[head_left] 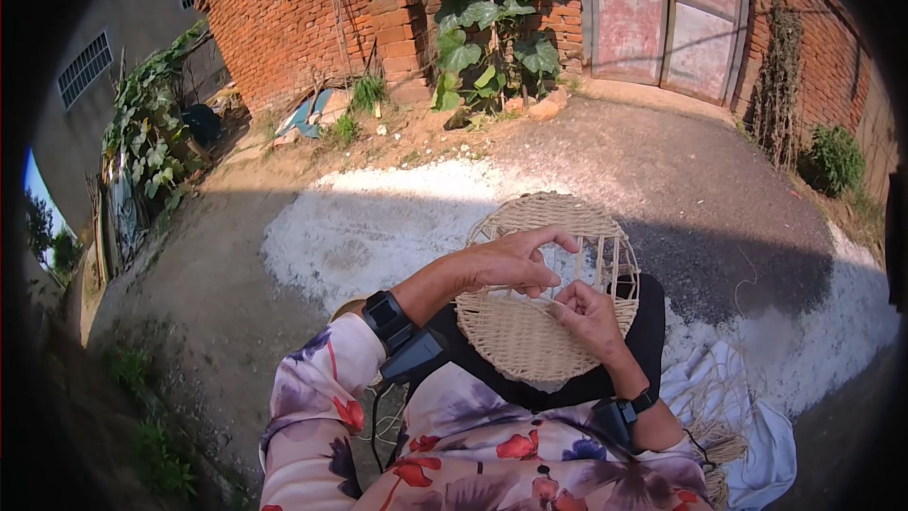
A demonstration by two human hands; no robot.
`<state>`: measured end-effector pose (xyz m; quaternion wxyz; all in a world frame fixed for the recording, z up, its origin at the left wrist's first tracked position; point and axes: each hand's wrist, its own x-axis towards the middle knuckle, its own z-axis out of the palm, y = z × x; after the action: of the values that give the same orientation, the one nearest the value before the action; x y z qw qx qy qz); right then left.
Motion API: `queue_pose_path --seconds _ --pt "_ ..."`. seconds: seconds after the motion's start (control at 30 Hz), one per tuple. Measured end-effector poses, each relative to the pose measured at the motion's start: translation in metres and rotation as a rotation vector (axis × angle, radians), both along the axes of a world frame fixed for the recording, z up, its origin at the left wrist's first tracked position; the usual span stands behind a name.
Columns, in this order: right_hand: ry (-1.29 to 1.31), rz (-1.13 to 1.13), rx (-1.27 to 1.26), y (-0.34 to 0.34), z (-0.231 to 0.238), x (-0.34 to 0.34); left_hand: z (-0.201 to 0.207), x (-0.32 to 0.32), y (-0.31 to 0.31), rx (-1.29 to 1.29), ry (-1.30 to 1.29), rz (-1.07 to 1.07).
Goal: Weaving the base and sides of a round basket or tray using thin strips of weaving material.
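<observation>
A round woven piece of pale twisted cord rests on my lap. Its near and far parts are closely woven, while bare spokes cross a gap in the middle. My left hand reaches over the gap from the left, index finger stretched out and apart from the fingers below it. Lower on the right, my right hand is closed in a pinch at the gap's near edge, on what looks like a pale cord strand. The strand is mostly hidden by the fingers. The two hands' fingertips are close but apart.
Loose cord lies on a white cloth sack at my right. Pale powdery patches mark the ground ahead. Beyond are a leafy climbing plant, a brick wall and a faded red metal door.
</observation>
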<state>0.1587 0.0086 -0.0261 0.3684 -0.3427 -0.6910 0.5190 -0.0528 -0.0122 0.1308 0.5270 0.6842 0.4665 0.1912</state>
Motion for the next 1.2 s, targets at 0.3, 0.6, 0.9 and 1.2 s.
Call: queue_pose_path --seconds 0.3,0.6,0.9,1.2 --pt "0.012 -0.029 0.071 -0.007 0.003 0.003 -0.004 -0.012 0.017 0.180 0.045 -0.036" --pt "0.006 0.001 0.050 -0.010 0.009 0.004 -0.092 -0.066 -0.056 0.616 0.508 0.641" --pt "0.012 -0.014 0.023 -0.008 -0.002 0.001 -0.103 -0.019 -0.053 1.089 0.227 0.561" --pt "-0.043 0.009 0.070 -0.002 -0.009 0.005 -0.079 0.087 -0.065 1.154 0.096 0.037"
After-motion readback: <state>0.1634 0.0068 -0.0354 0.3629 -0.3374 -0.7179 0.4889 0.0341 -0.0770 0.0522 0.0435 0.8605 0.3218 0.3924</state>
